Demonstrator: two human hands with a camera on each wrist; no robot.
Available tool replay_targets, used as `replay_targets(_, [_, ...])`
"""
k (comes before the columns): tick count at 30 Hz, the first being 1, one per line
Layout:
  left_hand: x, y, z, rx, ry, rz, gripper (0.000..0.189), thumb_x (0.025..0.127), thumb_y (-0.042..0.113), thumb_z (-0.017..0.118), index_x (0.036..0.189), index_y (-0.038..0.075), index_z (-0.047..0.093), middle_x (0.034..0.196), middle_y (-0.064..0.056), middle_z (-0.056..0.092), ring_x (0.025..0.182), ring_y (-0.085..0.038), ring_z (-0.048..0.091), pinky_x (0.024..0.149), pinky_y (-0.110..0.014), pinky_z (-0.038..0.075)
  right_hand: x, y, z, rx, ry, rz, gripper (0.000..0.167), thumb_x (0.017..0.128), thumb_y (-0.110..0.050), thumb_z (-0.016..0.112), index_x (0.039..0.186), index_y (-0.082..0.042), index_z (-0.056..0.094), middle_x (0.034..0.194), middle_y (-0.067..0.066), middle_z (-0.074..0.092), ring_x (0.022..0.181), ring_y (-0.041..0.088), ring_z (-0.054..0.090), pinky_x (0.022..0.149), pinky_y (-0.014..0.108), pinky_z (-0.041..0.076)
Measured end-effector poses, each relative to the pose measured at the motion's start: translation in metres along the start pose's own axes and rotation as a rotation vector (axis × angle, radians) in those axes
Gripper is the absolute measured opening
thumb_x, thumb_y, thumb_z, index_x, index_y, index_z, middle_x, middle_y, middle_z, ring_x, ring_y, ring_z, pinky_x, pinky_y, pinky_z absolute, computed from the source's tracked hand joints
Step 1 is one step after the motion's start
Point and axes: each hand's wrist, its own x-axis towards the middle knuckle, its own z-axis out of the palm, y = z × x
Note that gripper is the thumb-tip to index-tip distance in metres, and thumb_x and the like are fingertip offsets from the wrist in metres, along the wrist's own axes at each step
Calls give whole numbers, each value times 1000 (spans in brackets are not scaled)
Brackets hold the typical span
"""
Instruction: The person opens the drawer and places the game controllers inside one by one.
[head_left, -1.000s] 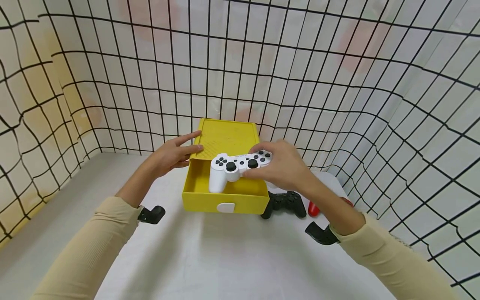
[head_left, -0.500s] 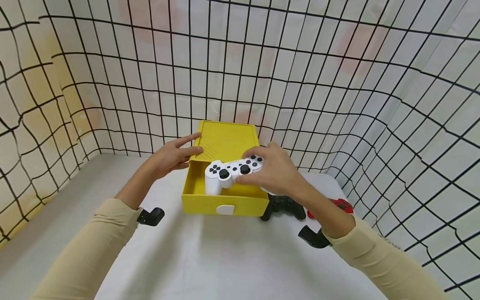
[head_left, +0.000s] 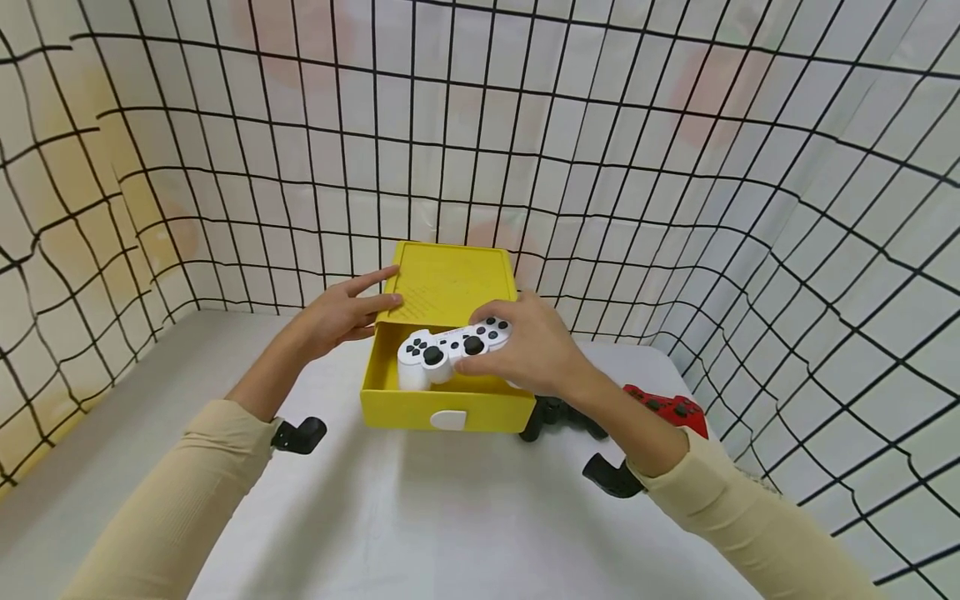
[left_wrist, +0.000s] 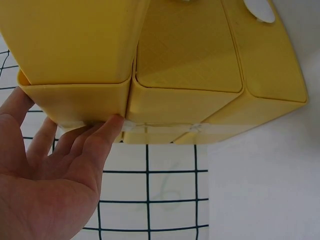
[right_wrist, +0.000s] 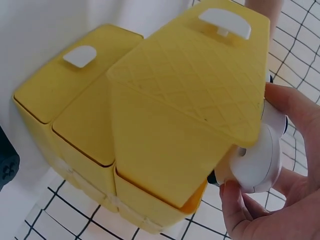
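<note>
A yellow tiered drawer unit (head_left: 453, 283) stands at the back, its top drawer (head_left: 405, 410) pulled out towards me. My right hand (head_left: 542, 350) grips a white game controller (head_left: 448, 340) by one end, thumb and fingers on opposite sides. The controller's other end dips into the drawer behind its front wall. My left hand (head_left: 337, 317) rests against the unit's left side near the top, fingers extended. In the left wrist view those fingertips (left_wrist: 116, 122) touch the side of the top tier. From the right wrist, part of the controller (right_wrist: 257, 160) is hidden behind the drawer.
On the white table (head_left: 450, 517), a black controller (head_left: 553, 410) lies right of the drawer, partly under my right arm. A red controller (head_left: 675, 408) is farther right. Black wire mesh (head_left: 487, 150) encloses the back and sides. The lower drawers (right_wrist: 82, 130) are pushed in.
My right hand has moved left and down, bringing the white controller from above the drawer into it. More of the red controller shows now. The left hand has stayed put.
</note>
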Motion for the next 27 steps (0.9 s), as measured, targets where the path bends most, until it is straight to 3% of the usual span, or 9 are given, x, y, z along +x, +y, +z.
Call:
replay_targets(14, [1, -2, 1, 8, 1, -2, 76, 97, 47, 67, 161, 40, 26, 154, -10, 49, 146, -30, 44, 117, -49, 40, -1, 1, 11, 11, -19, 21, 56, 71, -55, 86, 115, -21, 73, 123, 9, 52, 112, 26, 47, 86, 39, 49])
replay_targets(27, [1, -2, 0, 46, 11, -4, 77, 96, 51, 66, 160, 43, 25, 147, -10, 54, 137, -30, 50, 116, -47, 42, -1, -1, 11, -54, -39, 20, 61, 74, -59, 83, 121, -22, 72, 127, 7, 55, 113, 26, 48, 90, 40, 47])
